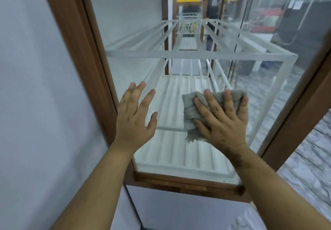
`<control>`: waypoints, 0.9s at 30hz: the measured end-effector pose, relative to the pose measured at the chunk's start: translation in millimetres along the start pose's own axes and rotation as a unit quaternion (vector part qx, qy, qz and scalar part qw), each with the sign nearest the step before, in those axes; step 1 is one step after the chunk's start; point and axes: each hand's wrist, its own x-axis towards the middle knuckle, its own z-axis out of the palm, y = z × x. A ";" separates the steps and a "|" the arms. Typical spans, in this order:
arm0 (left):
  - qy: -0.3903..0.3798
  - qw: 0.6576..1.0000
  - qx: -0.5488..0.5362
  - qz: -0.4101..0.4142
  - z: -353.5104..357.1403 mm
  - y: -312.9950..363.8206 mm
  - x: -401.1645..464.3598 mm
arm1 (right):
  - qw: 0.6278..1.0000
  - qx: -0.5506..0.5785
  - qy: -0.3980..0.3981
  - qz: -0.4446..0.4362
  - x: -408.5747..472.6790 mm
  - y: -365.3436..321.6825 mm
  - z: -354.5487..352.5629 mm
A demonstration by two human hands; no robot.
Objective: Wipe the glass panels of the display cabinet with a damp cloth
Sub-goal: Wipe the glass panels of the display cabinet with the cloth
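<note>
— Both forearms come up from the bottom of the view. What are the hands doing?

— Right hand [221, 117] lies flat, fingers straight and spread, pressing a grey cloth [192, 112] against the glass panel [172, 154] low on the display cabinet [100, 79]. Left hand [135, 115] is empty, fingers straight and apart, held up near the glass by the brown frame; I cannot tell whether it touches the pane.

— How far along is the wiping?

— Hard to judge. The cloth sits on the lower right part of this pane, so I'd say the wipe is under way here. No clear line between wiped and unwiped glass shows. The upper part of the pane and the side panel [265, 38] on the right would, I guess, remain.

— Anything in the way?

— Nothing on the outside of the glass. Behind it is a ribbed white tray [179, 160], then white wire racks [197, 55] running back, all bare. The wooden frame edges bound the strokes left and right. Farther off, through the glass, a dim room with red and dark shapes, too blurred to name. A white wall [35, 86] stands at the left.
</note>
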 end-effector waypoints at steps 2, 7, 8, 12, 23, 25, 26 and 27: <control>-0.003 1.000 0.004 0.001 -0.8 -0.4 -0.2 | 0.998 0.016 0.031 0.057 21.7 7.4 -4.9; -0.009 1.000 0.000 0.005 -8.1 -2.6 -0.4 | 0.992 0.023 0.057 0.111 82.4 -39.4 -6.1; -0.006 1.000 0.002 0.002 -10.8 -5.8 -2.0 | 0.995 0.025 0.045 0.090 79.7 -52.0 -3.0; 0.005 0.999 0.009 -0.052 -24.1 -24.2 -8.8 | 0.999 0.010 -0.005 -0.034 37.8 -64.0 9.4; 0.017 0.996 0.006 -0.091 -58.2 -46.9 -12.1 | 0.998 0.047 0.039 0.013 110.6 -121.9 13.1; 0.013 0.993 0.012 -0.120 -62.7 -51.2 -14.8 | 0.997 0.049 -0.005 -0.060 89.4 -138.9 20.3; 0.003 0.992 0.008 -0.124 -63.6 -52.7 -16.2 | 0.995 0.044 -0.018 -0.083 77.9 -138.7 22.4; -0.007 0.992 0.002 -0.124 -64.2 -53.8 -17.3 | 0.995 0.039 -0.018 -0.091 69.6 -133.9 22.6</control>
